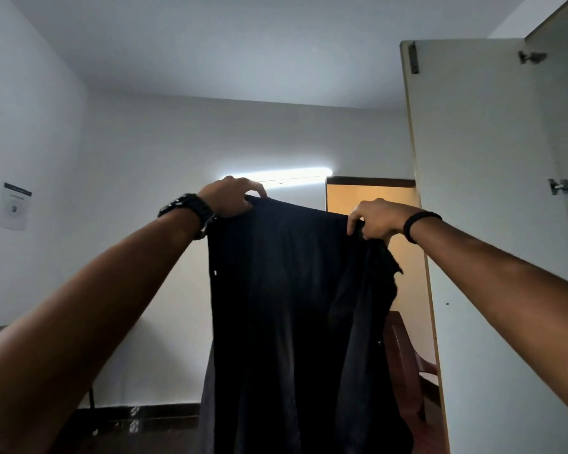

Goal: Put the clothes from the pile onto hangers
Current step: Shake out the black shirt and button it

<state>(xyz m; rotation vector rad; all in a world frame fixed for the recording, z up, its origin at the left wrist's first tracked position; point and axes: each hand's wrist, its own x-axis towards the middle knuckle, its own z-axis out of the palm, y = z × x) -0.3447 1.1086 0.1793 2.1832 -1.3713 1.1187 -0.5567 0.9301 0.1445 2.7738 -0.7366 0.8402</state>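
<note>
A dark navy shirt point(286, 322) hangs full length in front of me, held up high by its top edge. My left hand point(230, 198), with a black watch on the wrist, grips the top left corner. My right hand point(376, 217), with a black band on the wrist, pinches the top right corner, where the cloth bunches and a fold droops down. Small white buttons show along the shirt's left edge. No hanger and no pile of clothes are in view.
An open white wardrobe door point(479, 224) stands close on the right, with metal hinges on its inner side. Behind the shirt are a lit tube light point(295, 174), a doorway point(371, 198) and a brown chair point(407, 362). Papers point(14, 208) hang on the left wall.
</note>
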